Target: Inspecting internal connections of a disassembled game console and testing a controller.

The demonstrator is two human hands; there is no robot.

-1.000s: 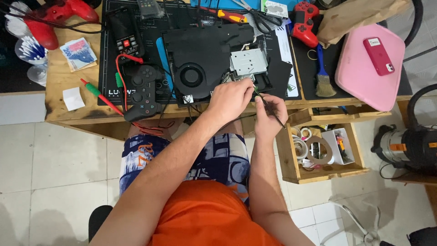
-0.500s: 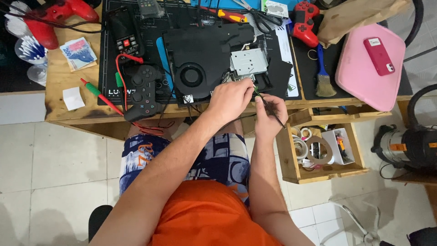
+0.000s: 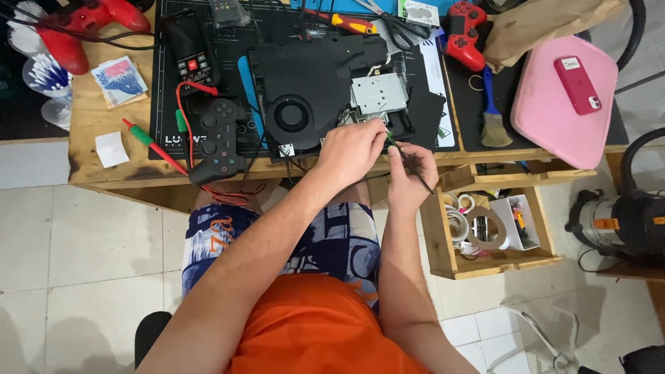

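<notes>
1. The right hand (image 3: 413, 172) is curled closed around a thin dark tool (image 3: 409, 161), a slim straight rod whose tip points up toward the console's near edge.
2. The left hand (image 3: 351, 151) rests just beside it, fingers bent and pinched at the same spot; what it grips, if anything, cannot be told.
3. Both hands meet at the front edge of an opened black game console (image 3: 315, 86), matte plastic with a round fan (image 3: 291, 115) and a flat square metal plate (image 3: 378, 93).
4. The console lies on a black work mat (image 3: 228, 41) covering a wooden bench (image 3: 90, 163).
5. A black gamepad (image 3: 218, 138) sits left of the hands; a pink rounded lid (image 3: 554, 114) carrying a red phone (image 3: 576, 84) lies well to the right.
</notes>
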